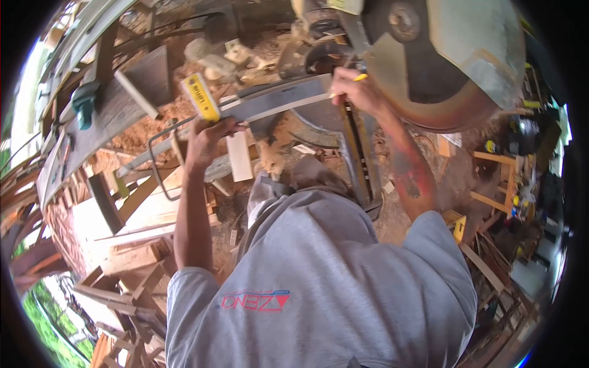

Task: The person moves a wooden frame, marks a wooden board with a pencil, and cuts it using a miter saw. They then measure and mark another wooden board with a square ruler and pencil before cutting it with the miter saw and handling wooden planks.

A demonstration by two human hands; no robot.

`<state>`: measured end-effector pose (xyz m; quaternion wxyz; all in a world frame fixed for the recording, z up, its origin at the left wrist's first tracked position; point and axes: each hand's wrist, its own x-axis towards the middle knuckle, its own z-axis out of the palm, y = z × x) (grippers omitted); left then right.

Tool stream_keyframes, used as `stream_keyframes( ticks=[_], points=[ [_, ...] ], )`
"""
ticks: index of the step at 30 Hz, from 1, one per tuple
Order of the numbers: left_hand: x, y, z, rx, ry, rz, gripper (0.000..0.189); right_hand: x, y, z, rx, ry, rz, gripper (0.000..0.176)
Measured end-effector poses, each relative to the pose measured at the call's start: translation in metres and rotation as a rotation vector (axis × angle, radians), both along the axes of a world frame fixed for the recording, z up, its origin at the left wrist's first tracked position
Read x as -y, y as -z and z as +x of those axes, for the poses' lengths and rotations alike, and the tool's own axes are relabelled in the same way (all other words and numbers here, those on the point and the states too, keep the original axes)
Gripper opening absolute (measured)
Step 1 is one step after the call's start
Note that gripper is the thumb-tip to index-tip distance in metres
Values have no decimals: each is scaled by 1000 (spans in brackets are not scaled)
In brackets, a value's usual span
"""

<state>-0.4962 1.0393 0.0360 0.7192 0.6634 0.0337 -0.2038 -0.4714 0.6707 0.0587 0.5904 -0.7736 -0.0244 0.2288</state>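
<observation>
My left hand is closed around the lower end of a flat yellow tool with a Lotus label. From that hand a long grey strip with a pale lower edge runs right, toward my other hand. My right hand is closed around a yellow pencil, its point down by the strip's right end. Just right of this hand is the large round blade and guard of a cutting saw. Below the strip, a short pale board lies near my left fingers.
A dark slotted rail of the saw runs toward my body. Sawdust and offcuts surround the saw. At the left, a green power tool rests on a plank, with stacked timber below. Wooden frames stand at the right.
</observation>
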Motion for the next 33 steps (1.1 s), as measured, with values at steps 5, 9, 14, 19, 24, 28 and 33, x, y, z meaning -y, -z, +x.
stream_keyframes(
  ticks=[5,9,14,19,24,28,33],
  points=[
    [-33,13,-54,12,-115,-275,16,34,41,-18,259,312,278,11],
    [-50,29,-166,-110,-367,-654,23,38,28,-80,187,611,373,8],
    [-45,59,-307,-466,-708,-639,24,30,24,-125,-8,587,414,9],
    [-25,98,-326,-610,-948,-848,21,2,12,-121,-74,499,430,12],
    [-19,114,-216,-335,-993,-768,20,-8,15,-109,-30,363,411,13],
    [-4,82,-132,-351,-954,-612,24,-13,7,-112,-32,344,379,14],
    [-17,108,-118,-579,-900,-440,26,-1,-3,-141,58,410,278,25]
  ],
)
